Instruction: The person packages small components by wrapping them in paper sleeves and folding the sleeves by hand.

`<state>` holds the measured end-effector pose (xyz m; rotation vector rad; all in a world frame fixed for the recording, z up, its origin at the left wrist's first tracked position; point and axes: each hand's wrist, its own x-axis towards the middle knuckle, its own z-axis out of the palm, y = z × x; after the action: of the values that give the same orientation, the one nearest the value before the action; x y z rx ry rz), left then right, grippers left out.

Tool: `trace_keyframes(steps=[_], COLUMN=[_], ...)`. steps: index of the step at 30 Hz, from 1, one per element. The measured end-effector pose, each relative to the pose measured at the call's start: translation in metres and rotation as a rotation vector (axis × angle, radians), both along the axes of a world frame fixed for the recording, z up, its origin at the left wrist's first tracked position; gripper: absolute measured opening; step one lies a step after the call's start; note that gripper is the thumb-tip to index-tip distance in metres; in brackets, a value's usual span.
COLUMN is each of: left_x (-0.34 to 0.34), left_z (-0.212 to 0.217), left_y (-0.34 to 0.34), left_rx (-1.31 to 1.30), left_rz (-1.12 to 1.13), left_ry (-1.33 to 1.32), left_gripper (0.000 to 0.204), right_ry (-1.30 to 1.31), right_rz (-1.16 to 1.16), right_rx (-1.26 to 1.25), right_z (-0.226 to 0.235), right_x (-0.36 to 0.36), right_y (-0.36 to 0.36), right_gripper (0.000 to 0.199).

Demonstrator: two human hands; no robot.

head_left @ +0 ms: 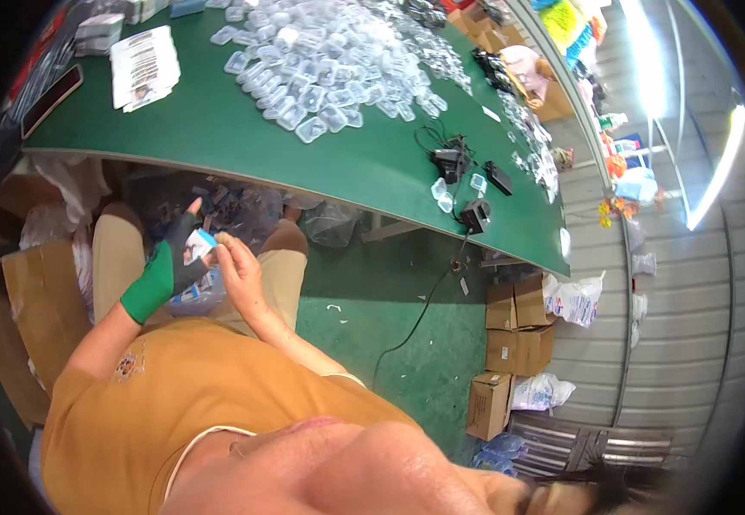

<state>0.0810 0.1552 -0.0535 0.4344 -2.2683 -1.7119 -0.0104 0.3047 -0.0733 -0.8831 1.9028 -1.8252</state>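
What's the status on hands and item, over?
Left hand, gloved, grips small card. Right hand pinches its edge. Both over lap, below green table. Nothing obstructing.

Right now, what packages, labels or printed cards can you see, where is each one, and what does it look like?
Printed sheets: white stack, black print, far left on the green table.
Small card: white and blue, at the gloved left hand, right hand alongside.
Cardboard boxes: brown, stacked on the floor, right.
Clear plastic cases: heaped on the table.
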Motion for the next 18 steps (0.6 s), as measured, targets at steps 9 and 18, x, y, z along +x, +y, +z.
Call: trace_keyframes(steps=[9, 18], left_x=[-0.002, 0.006], left_z=[0.032, 0.053], left_y=[-0.007, -0.002], left_rx=[0.005, -0.055], left_rz=[-0.026, -0.052], left_ry=[-0.044, 0.006], left_gripper=[0.103, 0.099], right_ry=[0.401, -0.655], right_rz=[0.099, 0.327], right_rx=[0.050, -0.303], right_z=[0.045, 0.046], right_x=[-0.008, -0.017], right_y=[-0.001, 0.004], right_gripper=[0.020, 0.010])
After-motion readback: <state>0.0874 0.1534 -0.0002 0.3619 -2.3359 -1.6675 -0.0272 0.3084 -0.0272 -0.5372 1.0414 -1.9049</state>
